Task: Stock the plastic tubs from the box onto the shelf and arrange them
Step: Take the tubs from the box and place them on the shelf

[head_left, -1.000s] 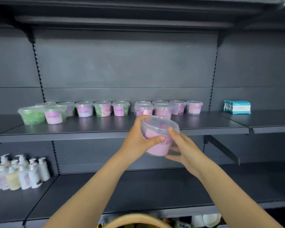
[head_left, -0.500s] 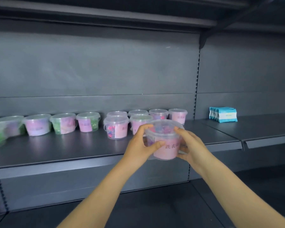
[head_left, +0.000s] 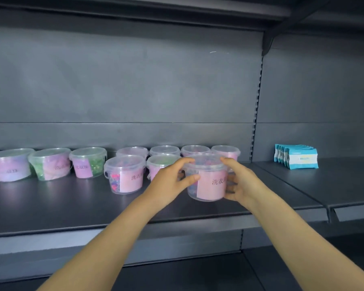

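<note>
Two hands held one tub point(head_left: 208, 181) over the gray shelf point(head_left: 72, 206). The left hand point(head_left: 168, 183) and right hand point(head_left: 242, 183) curled around its sides. Just behind stood more tubs point(head_left: 125, 175) in rows. Far right lay blue packs point(head_left: 296, 156).

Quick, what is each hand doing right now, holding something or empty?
Left hand: closed, holding the left side of the pink-labelled tub.
Right hand: closed, holding the same tub's right side.
</note>
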`<state>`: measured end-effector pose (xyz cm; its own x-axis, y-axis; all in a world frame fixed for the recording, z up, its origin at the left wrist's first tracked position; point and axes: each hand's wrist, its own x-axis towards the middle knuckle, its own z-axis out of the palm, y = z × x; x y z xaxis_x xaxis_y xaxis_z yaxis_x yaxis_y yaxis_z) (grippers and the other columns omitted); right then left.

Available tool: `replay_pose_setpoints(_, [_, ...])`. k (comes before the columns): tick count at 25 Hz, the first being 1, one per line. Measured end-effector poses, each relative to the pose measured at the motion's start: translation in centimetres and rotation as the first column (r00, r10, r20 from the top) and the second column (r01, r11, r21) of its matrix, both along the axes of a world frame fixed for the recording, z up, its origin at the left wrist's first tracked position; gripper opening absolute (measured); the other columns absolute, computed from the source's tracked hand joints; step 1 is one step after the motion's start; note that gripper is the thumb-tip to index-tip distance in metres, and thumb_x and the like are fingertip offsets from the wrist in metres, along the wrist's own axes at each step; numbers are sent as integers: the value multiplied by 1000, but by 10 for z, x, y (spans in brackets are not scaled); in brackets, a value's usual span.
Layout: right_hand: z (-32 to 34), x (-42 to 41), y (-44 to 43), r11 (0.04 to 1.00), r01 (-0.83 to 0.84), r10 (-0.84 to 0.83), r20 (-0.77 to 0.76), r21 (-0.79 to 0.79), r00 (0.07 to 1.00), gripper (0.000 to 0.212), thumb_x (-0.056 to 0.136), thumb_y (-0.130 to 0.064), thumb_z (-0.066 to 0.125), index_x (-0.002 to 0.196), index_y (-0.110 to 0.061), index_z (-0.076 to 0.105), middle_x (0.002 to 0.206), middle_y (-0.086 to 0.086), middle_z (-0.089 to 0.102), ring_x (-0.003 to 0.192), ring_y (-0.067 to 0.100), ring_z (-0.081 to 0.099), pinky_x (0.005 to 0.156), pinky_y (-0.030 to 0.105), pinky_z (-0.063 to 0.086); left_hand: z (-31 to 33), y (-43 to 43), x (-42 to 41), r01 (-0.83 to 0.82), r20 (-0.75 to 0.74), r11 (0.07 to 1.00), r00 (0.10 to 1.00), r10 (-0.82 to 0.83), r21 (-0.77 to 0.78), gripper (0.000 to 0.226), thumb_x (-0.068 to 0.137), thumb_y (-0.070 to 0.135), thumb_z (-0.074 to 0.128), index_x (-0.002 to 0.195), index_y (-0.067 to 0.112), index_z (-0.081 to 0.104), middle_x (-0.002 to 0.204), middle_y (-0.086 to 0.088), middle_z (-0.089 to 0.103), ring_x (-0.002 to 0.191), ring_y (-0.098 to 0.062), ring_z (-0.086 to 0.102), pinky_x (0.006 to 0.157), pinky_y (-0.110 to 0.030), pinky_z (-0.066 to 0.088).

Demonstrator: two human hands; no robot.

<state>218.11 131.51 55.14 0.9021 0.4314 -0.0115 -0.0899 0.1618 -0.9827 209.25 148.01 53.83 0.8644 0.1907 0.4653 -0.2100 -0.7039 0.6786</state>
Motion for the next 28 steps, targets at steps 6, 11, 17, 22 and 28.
replay_pose_setpoints(6, [2,77,12,998,-59,58,-64,-14,996,8,86,-29,60,91,-23,57,95,10,64,87,26,63,82,43,51,17,8,56,-186,14,946,982,189,265,40,93,40,51,130,26,48,122,2,61,113,-15,57,87,-22,45])
replay_pose_setpoints(11, [-11,117,39,956,7,69,249,-293,966,20,89,-24,52,103,-12,60,104,9,65,94,22,60,75,32,48,16,31,78,-361,43,791,919,393,494,35,93,42,48,119,20,58,119,3,65,109,-16,58,86,-27,45])
replay_pose_setpoints(17, [-21,107,42,872,288,94,712,-396,695,48,79,-43,68,115,-12,60,115,1,56,113,20,47,95,30,38,-8,49,81,-349,-15,686,886,464,638,58,88,58,35,129,21,54,132,4,57,123,-16,51,104,-30,36])
replay_pose_setpoints(22, [-24,111,52,776,347,255,764,-527,593,61,80,-50,65,126,-10,54,134,6,51,127,24,37,102,29,31,-17,52,81,-422,78,694,880,469,583,68,78,55,19,117,21,64,116,3,68,111,-22,60,98,-38,41])
replay_pose_setpoints(28, [-5,111,51,658,307,421,674,-688,607,54,81,-54,61,120,-17,57,128,4,53,121,25,46,100,35,40,-4,54,76,-299,-59,710,900,432,638,46,94,44,38,133,23,51,136,3,54,128,-18,46,108,-31,31])
